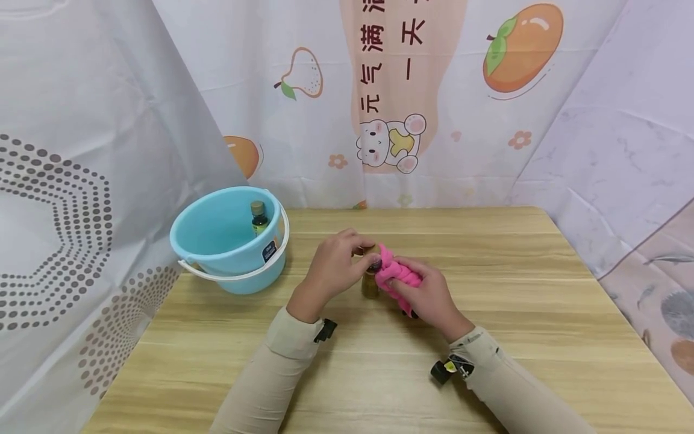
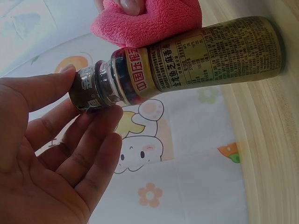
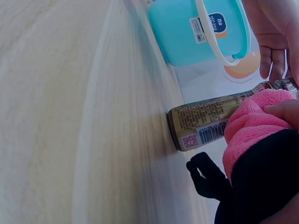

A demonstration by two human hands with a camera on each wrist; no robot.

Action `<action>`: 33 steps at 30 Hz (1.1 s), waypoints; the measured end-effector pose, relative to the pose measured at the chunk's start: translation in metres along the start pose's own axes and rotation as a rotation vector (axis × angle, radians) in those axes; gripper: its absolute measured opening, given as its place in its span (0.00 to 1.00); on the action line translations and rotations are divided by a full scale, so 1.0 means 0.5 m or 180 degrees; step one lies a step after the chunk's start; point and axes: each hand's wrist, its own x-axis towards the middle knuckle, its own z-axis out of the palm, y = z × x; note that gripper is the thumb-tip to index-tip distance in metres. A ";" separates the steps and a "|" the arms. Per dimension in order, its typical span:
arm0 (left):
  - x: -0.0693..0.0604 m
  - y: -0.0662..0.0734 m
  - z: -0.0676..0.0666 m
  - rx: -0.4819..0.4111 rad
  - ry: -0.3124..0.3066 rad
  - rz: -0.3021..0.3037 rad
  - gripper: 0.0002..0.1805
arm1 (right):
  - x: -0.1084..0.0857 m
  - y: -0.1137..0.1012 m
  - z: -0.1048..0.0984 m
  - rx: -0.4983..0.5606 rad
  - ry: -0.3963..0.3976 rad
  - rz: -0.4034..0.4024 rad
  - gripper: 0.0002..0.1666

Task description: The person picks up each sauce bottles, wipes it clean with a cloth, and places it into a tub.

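A sesame oil bottle (image 2: 219,53) with a gold-brown, densely printed label is upright over the table, seen sideways in both wrist views. My left hand (image 1: 336,259) pinches its dark cap (image 2: 85,91) between thumb and fingers. In my right hand (image 1: 431,295) is a bunched pink fluffy cloth (image 1: 396,280) with a black part (image 3: 266,172) and a small black loop. That cloth touches the bottle's side near the shoulder and covers some of the label. Whether the bottle's base rests on the wood or hovers slightly is hard to tell.
A light blue bucket (image 1: 228,262) with a white handle (image 1: 238,277) stands at the table's back left. Inside it, another bottle (image 1: 259,217) with a gold-coloured cap shows its top. A printed curtain (image 1: 325,132) hangs behind the wooden table (image 1: 488,241).
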 end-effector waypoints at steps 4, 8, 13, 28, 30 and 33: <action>-0.003 -0.001 0.001 -0.0005 0.0017 0.0007 0.14 | -0.002 0.000 0.000 -0.0006 0.0002 0.0010 0.24; -0.001 -0.002 0.003 -0.0003 0.0017 0.0021 0.13 | -0.002 0.001 -0.002 0.0008 -0.0003 0.0024 0.24; 0.001 -0.001 0.003 0.0004 0.0030 0.0031 0.13 | 0.000 0.002 -0.004 0.0044 0.0000 -0.0015 0.24; 0.002 0.003 -0.001 0.0054 0.0027 0.0044 0.14 | -0.001 -0.007 -0.003 0.0025 0.0000 0.0017 0.24; 0.000 0.003 0.000 0.0061 0.0031 0.0044 0.14 | -0.002 -0.006 -0.002 -0.0007 -0.0001 0.0051 0.24; -0.002 0.002 0.001 0.0073 0.0047 0.0041 0.14 | -0.004 -0.006 0.000 -0.0055 -0.0003 0.0036 0.24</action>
